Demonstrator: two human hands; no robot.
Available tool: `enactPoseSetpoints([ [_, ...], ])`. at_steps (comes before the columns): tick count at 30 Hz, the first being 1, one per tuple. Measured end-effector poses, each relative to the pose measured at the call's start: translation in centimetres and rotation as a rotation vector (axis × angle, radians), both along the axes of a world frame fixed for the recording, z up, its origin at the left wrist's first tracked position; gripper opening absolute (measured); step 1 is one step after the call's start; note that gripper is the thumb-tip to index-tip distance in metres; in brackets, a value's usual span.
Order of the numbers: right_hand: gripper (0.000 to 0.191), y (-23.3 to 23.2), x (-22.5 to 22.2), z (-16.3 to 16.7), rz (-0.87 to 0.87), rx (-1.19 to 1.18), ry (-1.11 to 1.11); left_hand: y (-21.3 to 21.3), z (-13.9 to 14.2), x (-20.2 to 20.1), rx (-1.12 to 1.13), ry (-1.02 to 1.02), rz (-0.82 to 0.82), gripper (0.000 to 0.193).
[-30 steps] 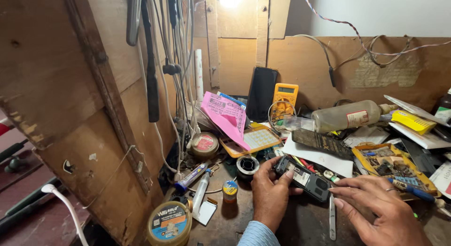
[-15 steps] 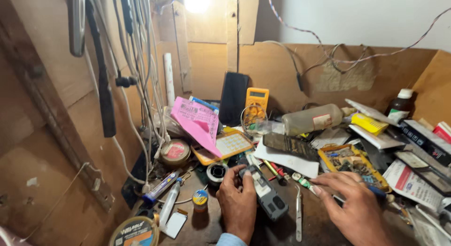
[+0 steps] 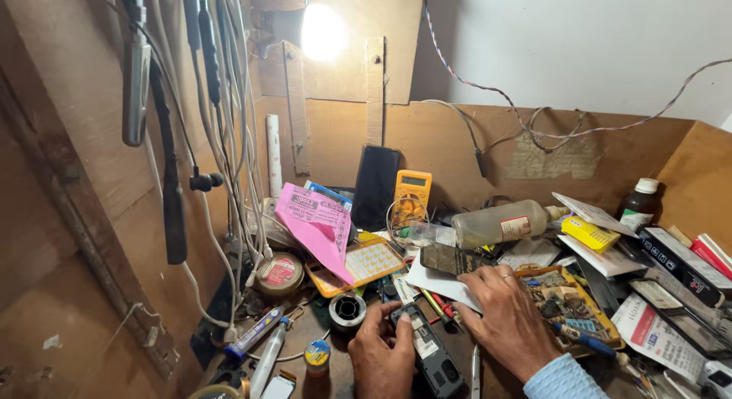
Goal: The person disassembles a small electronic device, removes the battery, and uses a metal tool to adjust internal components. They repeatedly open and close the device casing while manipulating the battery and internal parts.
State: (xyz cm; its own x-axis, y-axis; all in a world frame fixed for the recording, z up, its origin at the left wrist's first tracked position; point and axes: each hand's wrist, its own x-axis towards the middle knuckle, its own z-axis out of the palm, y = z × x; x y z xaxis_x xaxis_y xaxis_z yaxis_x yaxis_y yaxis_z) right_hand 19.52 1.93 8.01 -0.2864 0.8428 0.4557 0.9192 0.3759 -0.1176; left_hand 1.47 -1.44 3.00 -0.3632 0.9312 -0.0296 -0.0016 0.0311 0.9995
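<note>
On a cluttered wooden bench, my left hand [image 3: 379, 355] grips the left side of a small dark opened handset [image 3: 427, 352] that lies flat near the bottom middle. My right hand [image 3: 509, 317] rests palm down just right of it, fingers spread over a white sheet of paper [image 3: 435, 281], with a ring on one finger. A pair of metal tweezers [image 3: 474, 372] lies beside the handset, under my right wrist. A black solder spool [image 3: 348, 310] sits just left of my left hand.
A yellow multimeter [image 3: 412, 190] and a dark phone [image 3: 376, 187] lean against the back board. A pink paper [image 3: 316, 222], an orange-edged keypad tray [image 3: 361, 266], a lying plastic bottle [image 3: 499, 223], a parts tray [image 3: 568, 307], tubes [image 3: 258, 338] and hanging cables [image 3: 229, 117] crowd the bench.
The view has swung left and up. My right hand moved from the bench's right part up to beside the handset, over the white paper. My left hand stays on the handset.
</note>
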Motion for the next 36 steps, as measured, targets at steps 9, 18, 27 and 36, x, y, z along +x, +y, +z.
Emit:
enactPoseSetpoints([
  [9, 0.081, 4.0, 0.8, -0.3, 0.136, -0.110, 0.087, -0.1, -0.2, 0.1, -0.004, 0.033, -0.011, 0.028],
  [18, 0.033, 3.1, -3.8, 0.6, 0.043, -0.157, 0.150, 0.5, -1.8, 0.3, 0.207, 0.060, 0.056, 0.022],
  [27, 0.049, 7.0, -7.4, -0.8, -0.149, -0.397, 0.068, 0.1, -1.4, -0.2, 0.089, -0.118, 0.018, 0.023],
  [36, 0.059, 8.4, -7.1, -0.9, -0.293, -0.549, 0.191, 0.1, -1.2, -0.4, 0.200, -0.247, -0.071, 0.023],
])
